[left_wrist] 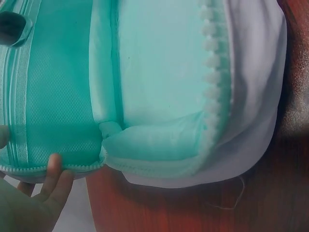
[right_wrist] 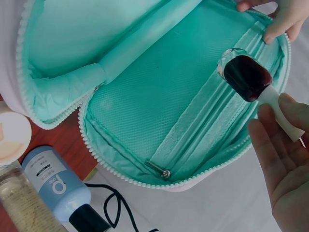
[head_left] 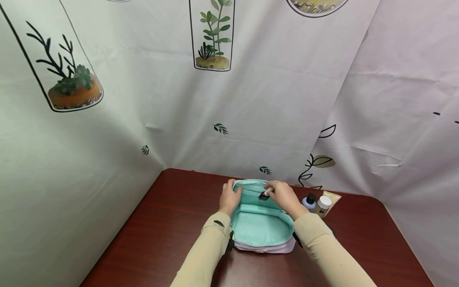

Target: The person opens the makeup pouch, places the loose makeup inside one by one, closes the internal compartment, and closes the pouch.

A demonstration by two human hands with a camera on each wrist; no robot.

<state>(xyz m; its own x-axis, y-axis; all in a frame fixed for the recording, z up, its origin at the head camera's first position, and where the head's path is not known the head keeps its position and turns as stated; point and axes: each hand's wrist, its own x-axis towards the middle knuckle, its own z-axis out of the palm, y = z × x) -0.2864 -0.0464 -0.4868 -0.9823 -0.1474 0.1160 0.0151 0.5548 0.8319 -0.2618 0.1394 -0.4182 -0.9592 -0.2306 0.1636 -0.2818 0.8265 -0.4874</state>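
A mint-lined cosmetic bag [head_left: 263, 229] with a pale outer shell lies unzipped on the table, its lid raised at the back. My left hand [head_left: 229, 197] holds the lid's left edge, fingers over the zipper rim in the left wrist view [left_wrist: 43, 198]. Between thumb and fingers, my right hand [head_left: 285, 197] pinches the white cap of a nail polish bottle [right_wrist: 246, 77]. The bottle is clear glass with dark red polish, tilted in front of the lid's mesh pocket [right_wrist: 159, 72]. A zipper with a metal pull [right_wrist: 157, 169] runs across that pocket. The main compartment shows only lining.
Right of the bag stand a blue bottle [head_left: 308, 202] with a black cap, a white-capped bottle [head_left: 324, 204] and a cream-coloured tube [head_left: 334, 197]. A black cord [right_wrist: 120, 205] shows beside the lid in the right wrist view. Patterned cloth [head_left: 258, 99] hangs behind the table.
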